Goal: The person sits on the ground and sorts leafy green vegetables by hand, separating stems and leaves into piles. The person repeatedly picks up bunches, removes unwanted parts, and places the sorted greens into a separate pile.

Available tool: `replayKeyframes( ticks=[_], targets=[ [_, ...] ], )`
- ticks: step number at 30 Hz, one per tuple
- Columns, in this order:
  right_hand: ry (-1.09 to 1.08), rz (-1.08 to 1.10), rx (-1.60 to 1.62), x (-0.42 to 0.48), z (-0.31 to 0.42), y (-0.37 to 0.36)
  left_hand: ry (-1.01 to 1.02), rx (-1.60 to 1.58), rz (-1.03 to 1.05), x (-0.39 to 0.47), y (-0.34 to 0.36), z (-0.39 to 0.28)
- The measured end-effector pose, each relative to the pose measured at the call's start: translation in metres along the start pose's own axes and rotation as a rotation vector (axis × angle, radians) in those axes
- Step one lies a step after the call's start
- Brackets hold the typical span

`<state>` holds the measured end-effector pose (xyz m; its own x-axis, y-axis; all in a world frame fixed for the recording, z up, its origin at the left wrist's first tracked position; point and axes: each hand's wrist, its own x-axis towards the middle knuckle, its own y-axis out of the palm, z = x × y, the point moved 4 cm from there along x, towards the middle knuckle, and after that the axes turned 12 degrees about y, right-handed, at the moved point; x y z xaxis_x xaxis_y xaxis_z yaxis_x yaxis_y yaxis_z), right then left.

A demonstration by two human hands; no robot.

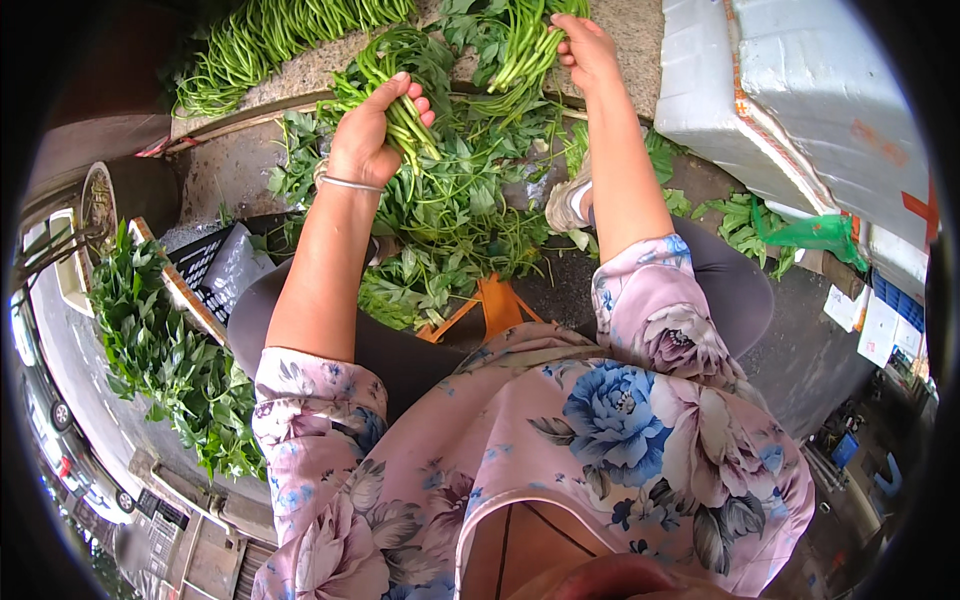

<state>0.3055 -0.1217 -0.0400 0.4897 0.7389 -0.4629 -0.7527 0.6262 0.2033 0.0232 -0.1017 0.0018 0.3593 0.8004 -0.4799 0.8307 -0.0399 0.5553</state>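
Note:
My left hand is closed around a bunch of green leafy stems. Their cut ends point down towards me, and leaves fan out beyond the fist. Further right, my right hand grips a second bundle of long green stems by its side, over the edge of a speckled stone slab. Beneath both hands a loose heap of leaves and thin stems covers the ground between my feet. A long row of bare green stems lies on the slab at the upper left.
White foam boxes stand stacked on the right, with green netting beside them. On the left, leafy greens lie near a black plastic crate and a round tub. An orange stool part shows between my legs.

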Motion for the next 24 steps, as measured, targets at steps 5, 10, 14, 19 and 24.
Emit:
replayKeyframes(
  ticks=[5,10,14,19,24],
  targets=[
    [0.28,-0.247,-0.595,0.017,-0.05,-0.057,0.01,0.009,0.02,0.005,0.007,0.003],
    [0.174,-0.235,-0.372,0.012,-0.045,-0.057,0.048,-0.004,-0.019,0.006,0.004,0.003],
    [0.4,-0.324,-0.339,0.02,-0.079,-0.09,0.059,-0.006,-0.02,0.006,0.007,0.004],
    [-0.183,-0.657,-0.788,-0.002,-0.072,-0.05,0.078,0.079,-0.052,0.002,-0.003,-0.001],
    [0.076,-0.3,-0.969,0.017,-0.096,0.0,0.084,0.069,-0.05,0.002,0.0,-0.004]
  ],
)
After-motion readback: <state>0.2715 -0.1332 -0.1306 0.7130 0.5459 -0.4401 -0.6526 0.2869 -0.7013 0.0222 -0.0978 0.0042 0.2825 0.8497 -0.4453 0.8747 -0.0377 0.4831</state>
